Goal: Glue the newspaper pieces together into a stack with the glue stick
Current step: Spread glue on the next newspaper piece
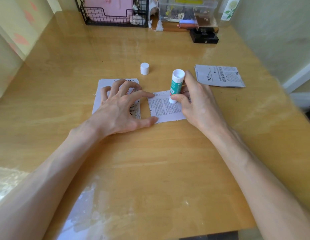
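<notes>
Head camera: A person works at a glossy wooden table [150, 161], both bare forearms reaching in from the near edge. At the middle of the table lies a single newspaper piece [165, 108], printed side up and flat on the wood. The right hand [197, 104] grasps a green-and-white glue stick [175, 85], thumb and fingers wrapped round the barrel. The stick stands nearly upright, leaning slightly, and its lower white end appears to touch the far right part of the piece, though the thumb partly hides the contact. The left hand [119, 108] is spread wide and grasps nothing: its forefinger and thumb press on the left edge of the piece, while its other fingers arch over a second pile of newspaper pieces [105, 83] just beside it, toward the table's left edge. The white cap [144, 68] stands upright on the bare wood, apart from the stick and on the far side of both papers. A third bundle of newspaper pieces [220, 76] lies near the right edge, well apart from the hands. Along the far edge stand a black wire basket [114, 16] holding something pink, a clear plastic box [187, 9] of small items and a black box [204, 38].
</notes>
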